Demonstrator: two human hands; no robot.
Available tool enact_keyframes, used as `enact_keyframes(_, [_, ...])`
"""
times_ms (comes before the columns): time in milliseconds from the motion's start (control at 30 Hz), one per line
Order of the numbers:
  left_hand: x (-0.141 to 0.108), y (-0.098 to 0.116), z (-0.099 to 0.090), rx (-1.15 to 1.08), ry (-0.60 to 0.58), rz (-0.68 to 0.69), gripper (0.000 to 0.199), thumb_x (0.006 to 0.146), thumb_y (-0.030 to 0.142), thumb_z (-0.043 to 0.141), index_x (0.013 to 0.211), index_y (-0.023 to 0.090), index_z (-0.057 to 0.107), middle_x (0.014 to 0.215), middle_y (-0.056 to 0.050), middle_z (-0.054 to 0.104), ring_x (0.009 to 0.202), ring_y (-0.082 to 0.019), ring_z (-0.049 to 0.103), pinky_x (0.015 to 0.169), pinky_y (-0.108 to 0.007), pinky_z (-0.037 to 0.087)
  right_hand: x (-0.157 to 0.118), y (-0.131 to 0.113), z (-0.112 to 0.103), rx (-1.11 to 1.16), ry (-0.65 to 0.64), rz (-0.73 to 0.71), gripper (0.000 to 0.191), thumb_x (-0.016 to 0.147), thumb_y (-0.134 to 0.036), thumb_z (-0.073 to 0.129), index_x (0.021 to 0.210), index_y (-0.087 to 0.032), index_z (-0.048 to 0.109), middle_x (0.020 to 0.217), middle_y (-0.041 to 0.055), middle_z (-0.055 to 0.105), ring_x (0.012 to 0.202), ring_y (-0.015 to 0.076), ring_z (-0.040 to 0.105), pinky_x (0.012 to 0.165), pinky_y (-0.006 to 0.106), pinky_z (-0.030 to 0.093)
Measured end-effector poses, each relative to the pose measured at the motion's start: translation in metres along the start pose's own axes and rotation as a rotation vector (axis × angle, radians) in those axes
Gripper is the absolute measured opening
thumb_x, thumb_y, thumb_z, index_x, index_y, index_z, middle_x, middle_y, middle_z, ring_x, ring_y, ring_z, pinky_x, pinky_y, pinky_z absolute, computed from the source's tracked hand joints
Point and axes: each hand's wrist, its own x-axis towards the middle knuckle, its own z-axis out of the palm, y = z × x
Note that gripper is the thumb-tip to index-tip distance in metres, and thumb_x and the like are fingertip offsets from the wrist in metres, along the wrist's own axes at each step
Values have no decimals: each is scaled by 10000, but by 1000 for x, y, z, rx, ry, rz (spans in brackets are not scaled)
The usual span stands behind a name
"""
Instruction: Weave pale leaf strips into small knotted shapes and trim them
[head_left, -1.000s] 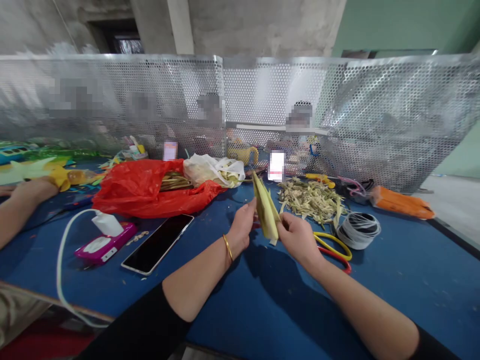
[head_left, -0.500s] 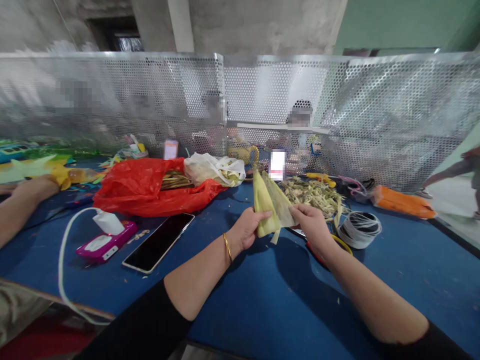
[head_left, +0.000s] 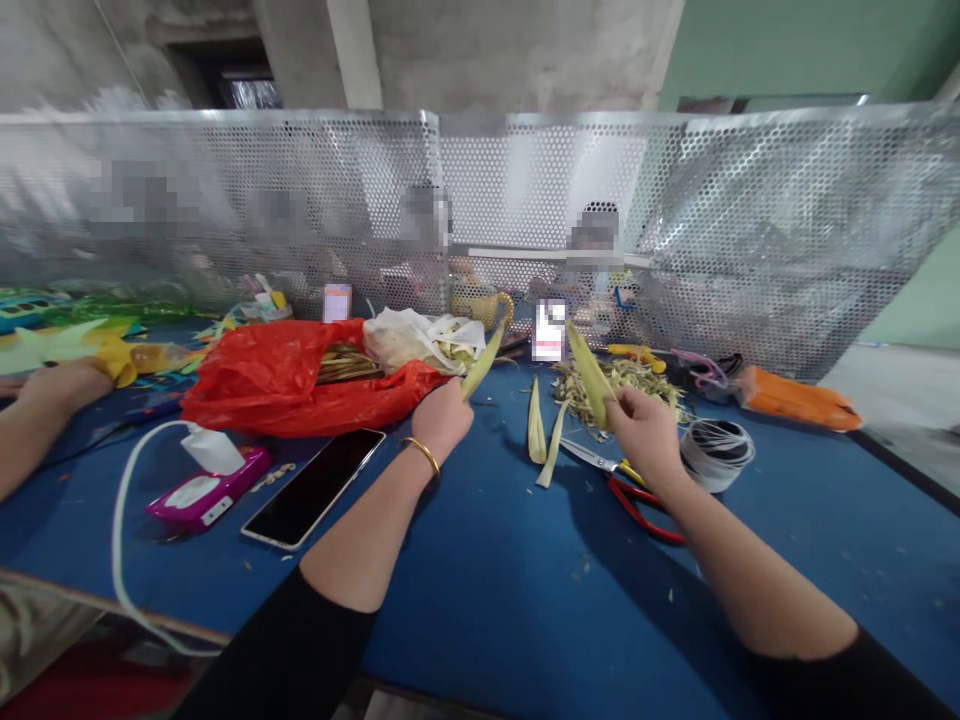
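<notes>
My left hand [head_left: 442, 418] is closed on a strip of pale yellow-green husk [head_left: 487, 355], which points up and away. To the right, my right hand [head_left: 643, 432] pinches a second husk piece [head_left: 590, 375] by its lower end. Between the hands, two narrow husk strips [head_left: 535, 428] lie on the blue tabletop. Below my right hand, scissors [head_left: 636, 500] with red and yellow handles rest on the table, blades toward the strips. A heap of shredded husk [head_left: 637, 388] lies behind my right hand.
A red plastic bag [head_left: 255, 380] and a white bag [head_left: 420, 335] stand at the left. Nearer are a phone [head_left: 315, 490] and a purple power strip [head_left: 214, 492]. A coil of pale cord [head_left: 716, 455] and an orange packet [head_left: 799, 398] lie right. A co-worker's hand [head_left: 71, 385] is far left.
The wide husk held between both hands has parted into two pieces, one in each hand. My hands have moved apart, exposing the scissors and the strips on the table.
</notes>
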Motion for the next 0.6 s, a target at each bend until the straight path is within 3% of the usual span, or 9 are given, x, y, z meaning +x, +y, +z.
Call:
enact_keyframes(100, [-4,0,-9,420,27,89,125,753,98,593,867,110,644,868,-181,662,966,-345,616,828,-432,442,-3,-7,-10,-242,17,-126,143,806,-244,511,723,-184,611,728,41,619,601,144,484,508,259,186])
enact_keyframes(133, [-7,4,-9,467,40,129,201,734,136,644,930,93,639,942,-204,652,1005,-358,597,852,-443,433,-4,-9,-13,-370,14,-180,151,834,-233,494,784,-184,628,808,54,645,615,142,496,507,264,169])
enact_keyframes(200, [-13,13,-4,461,87,328,414,717,268,709,1084,108,603,1108,-194,617,1091,-329,551,923,-416,411,-4,-11,-18,-625,3,-290,194,886,-223,449,895,-190,640,915,67,664,628,139,519,499,268,153])
enact_keyframes(300, [-24,28,6,311,238,640,401,857,332,554,1208,137,555,1192,-136,604,1143,-241,517,999,-354,362,-4,-13,-24,-777,-112,-470,185,889,-205,460,897,-200,645,880,45,669,624,131,536,493,256,172])
enact_keyframes(367, [-30,33,10,304,154,786,407,854,371,554,1211,175,571,1187,-108,617,1151,-245,508,1022,-381,323,-5,-15,-25,-766,-243,-608,174,867,-177,481,868,-209,652,822,28,663,614,127,540,496,246,201])
enact_keyframes(433, [-33,35,13,326,-62,765,263,850,349,556,1032,200,673,964,-62,694,958,-225,595,938,-367,370,-7,-18,-23,-658,-283,-669,188,865,-178,475,874,-214,659,819,28,666,644,133,563,514,235,258])
enact_keyframes(500, [-35,34,14,293,-266,632,212,852,310,537,793,200,708,729,-22,684,735,-181,607,761,-300,410,-9,-22,-20,-434,-182,-559,178,863,-212,480,880,-206,657,820,34,672,681,144,588,550,230,335])
enact_keyframes(600, [-39,35,17,128,-361,454,307,853,339,519,633,187,671,608,4,638,600,-138,562,579,-242,344,-10,-24,-12,27,-120,-131,152,785,-285,581,880,-181,639,658,13,641,564,140,588,524,236,421])
